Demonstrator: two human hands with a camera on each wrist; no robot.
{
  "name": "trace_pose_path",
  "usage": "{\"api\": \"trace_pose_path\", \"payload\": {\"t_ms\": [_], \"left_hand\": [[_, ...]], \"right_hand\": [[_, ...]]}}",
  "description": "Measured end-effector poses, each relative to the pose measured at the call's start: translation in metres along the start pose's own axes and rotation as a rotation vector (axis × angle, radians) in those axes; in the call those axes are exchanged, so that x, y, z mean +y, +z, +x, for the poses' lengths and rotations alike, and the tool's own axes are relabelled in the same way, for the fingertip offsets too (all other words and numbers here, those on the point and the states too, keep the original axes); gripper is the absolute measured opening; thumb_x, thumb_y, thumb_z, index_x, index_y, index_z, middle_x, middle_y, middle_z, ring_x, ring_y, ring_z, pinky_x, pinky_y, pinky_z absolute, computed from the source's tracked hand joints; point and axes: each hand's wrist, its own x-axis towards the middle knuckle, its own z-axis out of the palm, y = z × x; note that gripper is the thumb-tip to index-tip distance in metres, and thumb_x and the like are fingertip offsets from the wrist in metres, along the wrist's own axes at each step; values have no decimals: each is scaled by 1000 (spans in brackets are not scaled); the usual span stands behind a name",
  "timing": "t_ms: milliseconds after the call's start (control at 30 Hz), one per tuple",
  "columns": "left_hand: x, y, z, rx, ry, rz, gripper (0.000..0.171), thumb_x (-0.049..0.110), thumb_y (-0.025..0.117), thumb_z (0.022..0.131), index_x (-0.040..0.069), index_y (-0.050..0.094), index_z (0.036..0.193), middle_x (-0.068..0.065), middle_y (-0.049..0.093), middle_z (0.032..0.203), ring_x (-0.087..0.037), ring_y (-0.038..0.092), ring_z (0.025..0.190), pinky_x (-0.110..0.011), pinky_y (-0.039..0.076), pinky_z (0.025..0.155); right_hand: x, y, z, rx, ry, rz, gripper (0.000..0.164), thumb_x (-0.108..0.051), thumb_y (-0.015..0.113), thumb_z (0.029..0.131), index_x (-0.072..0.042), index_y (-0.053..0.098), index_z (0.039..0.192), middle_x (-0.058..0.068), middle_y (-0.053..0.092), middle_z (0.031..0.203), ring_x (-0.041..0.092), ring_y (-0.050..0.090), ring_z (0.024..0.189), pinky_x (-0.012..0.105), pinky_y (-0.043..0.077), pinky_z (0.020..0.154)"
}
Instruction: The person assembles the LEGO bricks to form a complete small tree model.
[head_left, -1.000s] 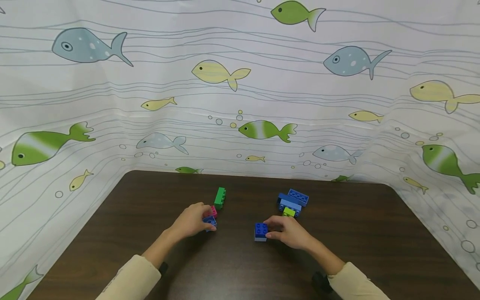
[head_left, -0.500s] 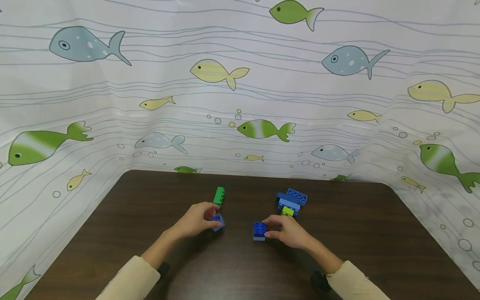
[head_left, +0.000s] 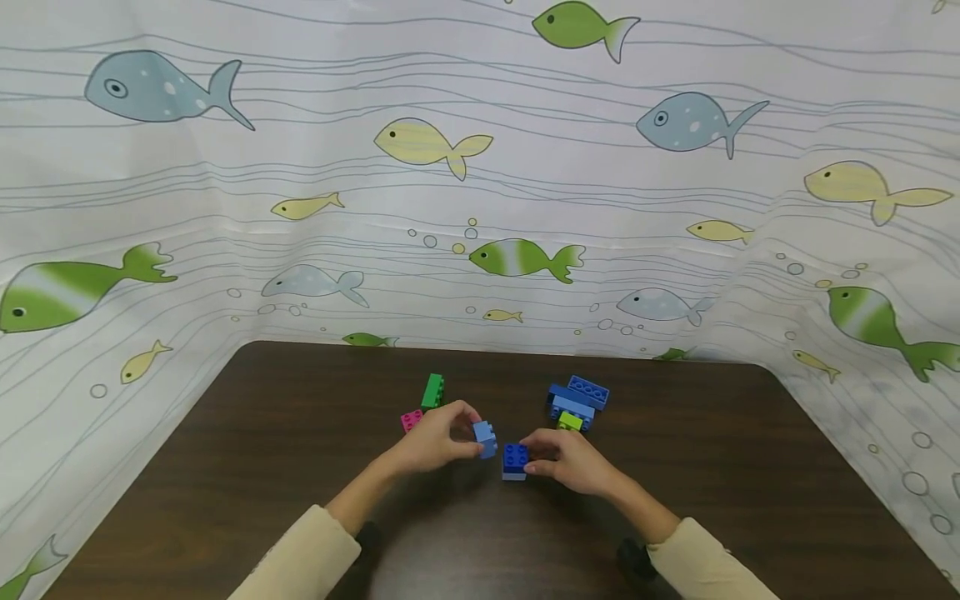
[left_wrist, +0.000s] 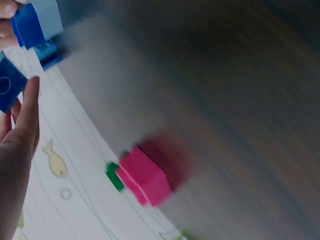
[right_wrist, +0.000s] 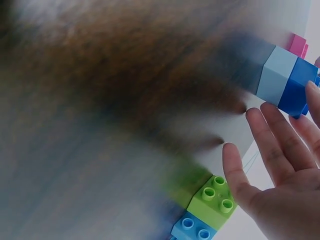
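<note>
Studded plastic bricks on a dark brown wood-grain table (head_left: 247,467).

Pinches with left hand (head_left: 441,437), between thumb and fingers, one light-blue studded plastic brick (head_left: 483,438), tilted, raised off the table, just left of the stack. Pinches with right hand (head_left: 576,462), at the right side, other fingers extended, one dark-blue four-stud plastic brick (head_left: 515,455), seated on one pale-blue plastic brick (head_left: 513,477); stack upright on the table, between both hands. Beyond left hand: one pink studded plastic brick (head_left: 411,420), near one oblong green plastic brick (head_left: 432,392). Beyond right hand: one lime-green studded plastic brick (head_left: 569,422), just in front of clustered blue plastic bricks (head_left: 589,392). At rear: white fish-print sheet (head_left: 420,192).
</note>
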Motion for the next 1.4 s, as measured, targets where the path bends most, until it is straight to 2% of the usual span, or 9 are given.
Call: {"api": "trace_pose_path", "payload": {"t_ms": [133, 267, 433, 667, 800, 1067, 1400], "left_hand": [[4, 13, 10, -13, 9, -57, 38, 9, 68, 82, -2, 50, 114, -10, 58, 101, -28, 59, 98, -36, 50, 81], [6, 23, 15, -33, 56, -84, 44, 4, 66, 82, -3, 49, 122, -13, 55, 108, -30, 57, 105, -37, 48, 85], [7, 32, 18, -28, 57, -108, 33, -1, 65, 81, -4, 54, 112, -15, 55, 111, -31, 56, 107, -38, 48, 85], [9, 35, 16, 6, -9, -35, 30, 3, 67, 82, -1, 53, 108, -15, 59, 109, -29, 57, 106, -40, 46, 87], [11, 36, 15, 17, -29, -32, 30, 5, 68, 82, 0, 52, 107, -15, 59, 108, -30, 58, 104, -41, 47, 86], [9, 42, 16, 2, -18, 6, 32, 6, 68, 82, 3, 51, 108, -11, 60, 106, -26, 58, 102, -39, 48, 85], [8, 42, 13, -10, 3, 66, 32, 8, 69, 81, 7, 55, 110, -9, 61, 110, -25, 57, 105, -39, 47, 87]], "right_hand": [[1, 1, 0, 0, 0, 18, 25, -14, 64, 86, -2, 61, 108, 7, 64, 100, 23, 61, 92, 32, 50, 79], [1, 1, 0, -3, -2, 52, 26, -14, 64, 86, -2, 60, 109, 8, 64, 101, 24, 61, 94, 33, 50, 79], [2, -1, 0, -11, -5, 71, 27, -16, 64, 86, -2, 59, 108, 9, 64, 102, 24, 61, 96, 33, 50, 80], [7, -2, -1, -39, 51, 110, 27, -18, 64, 86, -2, 58, 106, 10, 63, 104, 24, 61, 98, 34, 50, 80], [7, -3, -1, -48, 52, 117, 27, -18, 64, 86, -2, 59, 106, 9, 63, 103, 24, 61, 98, 33, 50, 80], [4, -3, 0, -60, 20, 135, 25, -17, 65, 85, -3, 60, 106, 7, 64, 102, 24, 60, 99, 38, 48, 83], [3, -2, -1, -51, 23, 74, 25, -21, 64, 86, -5, 61, 106, 6, 64, 104, 24, 60, 100, 44, 47, 84]]}}
